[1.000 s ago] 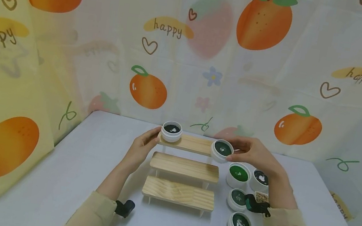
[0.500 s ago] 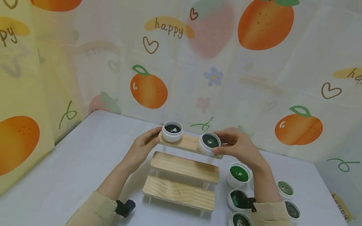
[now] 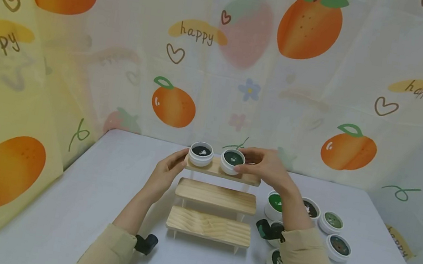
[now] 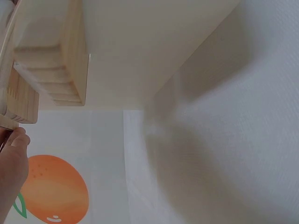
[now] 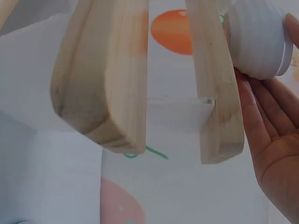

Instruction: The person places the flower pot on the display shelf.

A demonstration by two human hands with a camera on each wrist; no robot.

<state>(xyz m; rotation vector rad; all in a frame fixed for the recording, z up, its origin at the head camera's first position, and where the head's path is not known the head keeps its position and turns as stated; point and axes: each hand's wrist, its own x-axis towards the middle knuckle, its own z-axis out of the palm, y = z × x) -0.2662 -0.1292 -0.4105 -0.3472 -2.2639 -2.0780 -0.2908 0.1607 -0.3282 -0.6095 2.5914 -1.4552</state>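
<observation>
A three-tier wooden display stand rises in stepped boards in the head view. My left hand grips the left end of its top board; the left wrist view shows its fingertips at a board's end. Close by, a white jar with black contents stands on that board. My right hand holds a second white jar, its contents dark green, on the same board just right of the first. In the right wrist view this jar sits upright against the board, fingers around its side.
Several more white jars with green or dark contents stand right of the stand, including a bright green one and an outer one. My right forearm partly covers some. A fruit-printed cloth hangs behind the white table.
My right hand has carried the dark green jar leftward along the top board, from its right end to beside the black one. The left hand has stayed put.
</observation>
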